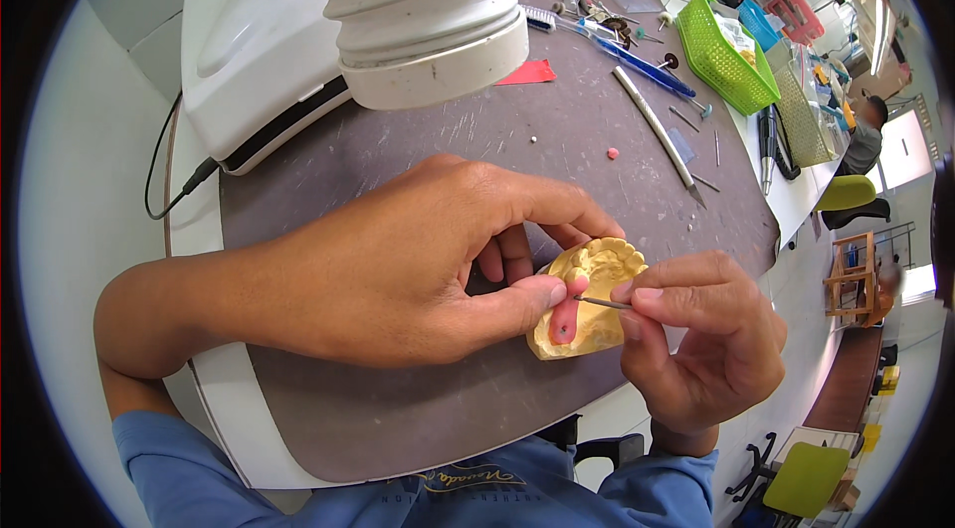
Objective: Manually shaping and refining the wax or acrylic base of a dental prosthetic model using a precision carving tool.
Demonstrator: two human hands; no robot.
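A yellow plaster dental cast (603, 335) with moulded teeth is held over the mat near its front edge. My left hand (438, 260) steadies it, thumb at the left side and fingers curled round the far side, some hidden. Along the cast's left ridge lies a pink strip of denture material (564, 322) with a small dark spot in it. My right hand (706, 334) pinches a thin dark metal instrument (603, 303). Its tip touches or nearly touches the pink strip beside my left thumb; I cannot tell which.
A white corrugated extraction hose (428, 46) hangs over the brown mat (388, 414), beside a white machine (261, 51). Toward the right lie a craft knife (659, 133), a blue-handled tool (647, 68), several burs and a pink ball (613, 153). A green basket (726, 61) stands farther back.
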